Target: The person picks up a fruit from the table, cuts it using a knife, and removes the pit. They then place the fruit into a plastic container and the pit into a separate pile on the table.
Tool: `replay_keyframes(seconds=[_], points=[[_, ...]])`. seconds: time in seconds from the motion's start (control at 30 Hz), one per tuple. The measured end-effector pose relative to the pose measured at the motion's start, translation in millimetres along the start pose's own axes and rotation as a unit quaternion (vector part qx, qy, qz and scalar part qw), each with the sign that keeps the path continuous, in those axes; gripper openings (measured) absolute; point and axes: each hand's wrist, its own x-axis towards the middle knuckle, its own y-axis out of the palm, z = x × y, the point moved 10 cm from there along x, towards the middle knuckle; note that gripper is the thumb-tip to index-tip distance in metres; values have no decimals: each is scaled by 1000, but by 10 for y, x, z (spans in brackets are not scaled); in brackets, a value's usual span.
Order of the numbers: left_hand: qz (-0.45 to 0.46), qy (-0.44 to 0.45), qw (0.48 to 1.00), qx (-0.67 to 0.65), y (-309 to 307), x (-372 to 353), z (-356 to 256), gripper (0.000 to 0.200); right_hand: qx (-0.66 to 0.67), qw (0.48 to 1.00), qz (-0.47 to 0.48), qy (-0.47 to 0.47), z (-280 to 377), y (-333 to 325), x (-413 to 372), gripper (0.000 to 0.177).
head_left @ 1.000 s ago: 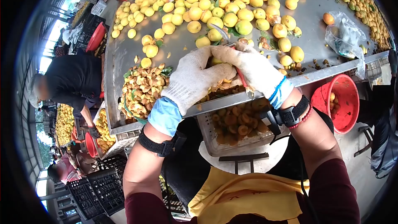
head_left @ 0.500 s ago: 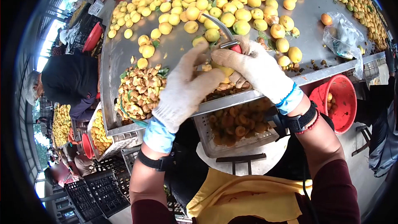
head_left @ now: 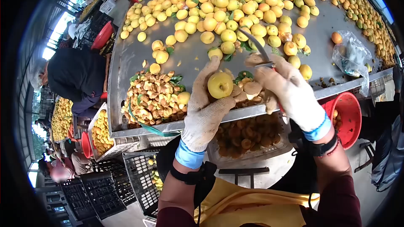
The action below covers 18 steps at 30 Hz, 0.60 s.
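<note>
My left hand [head_left: 206,107], in a white knit glove, grips a yellow peach [head_left: 220,85] between thumb and fingers, its hollowed end facing me. To its right, my gloved right hand [head_left: 284,86] is closed round a curved knife [head_left: 257,44]. The blade points up and away over the table; the palm hides most of the red handle. Both hands are above the table's near edge, a small gap apart. Left of my left hand lies a heap of brown-yellow cut scraps [head_left: 147,96]. Below the edge, a crate [head_left: 214,153] holds cut fruit halves.
Many whole peaches [head_left: 227,2] cover the far part of the metal table [head_left: 139,59]. On the right are a clear plastic bag [head_left: 351,54] and a red bucket [head_left: 349,120]. A person in dark clothes [head_left: 75,75] works at the left, near black crates [head_left: 97,193].
My left hand has closed round the peach, which was partly hidden by my right hand. My right hand has moved right and down with the knife. The view has shifted slightly.
</note>
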Motion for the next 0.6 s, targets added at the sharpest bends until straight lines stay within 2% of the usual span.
replay_keyframes(seconds=[0.03, 0.1, 0.13, 0.17, 0.2, 0.23, 0.3, 0.33, 0.37, 0.4, 0.43, 0.5, 0.53, 0.57, 0.6], points=[[-3, 1, 1000, 1, -48, 8, -20, 79, 83, 995, 31, -54, 53, 33, -12, 35], [-8, -5, 999, 51, -135, 28, -42, 80, 150, 982, 50, 107, -250, 103, -136, 31], [-8, -5, 999, 50, -152, 54, -52, 80, 14, 990, 41, 135, -422, 91, -117, 30], [-12, 2, 993, 121, -196, 94, -51, 77, 11, 990, 36, 139, -495, 132, -144, 30], [-23, 10, 981, 191, -241, 80, -59, 75, 34, 998, 38, 46, -353, 218, -163, 32], [-29, 7, 982, 189, -282, 63, -42, 75, 58, 996, 40, -49, -191, 283, -188, 34], [12, 46, 968, 246, -179, 55, -89, 75, 101, 994, 32, -25, -280, 315, -181, 30], [-3, 31, 983, 181, -146, 38, -74, 76, -2, 999, 13, -35, -368, 296, -145, 27], [1, 31, 983, 180, -120, 41, -97, 76, -106, 993, -10, -43, -396, 261, -134, 25], [10, 56, 970, 238, -83, 34, -150, 77, -180, 969, 5, -169, -172, 347, -195, 21], [15, 81, 952, 294, -54, 12, -181, 78, -183, 969, 6, -166, -140, 375, -183, 21], [14, 93, 953, 287, -84, -21, -114, 78, -301, 915, -58, -264, 132, 395, -230, 18], [16, 109, 953, 283, -80, -29, -118, 77, -327, 904, -66, -266, 132, 398, -203, 18], [17, 109, 953, 283, -72, -36, -119, 77, -327, 904, -67, -266, 133, 402, -193, 18], [14, 119, 934, 337, -53, -57, -140, 77, -305, 915, -67, -254, 114, 390, -177, 19]])
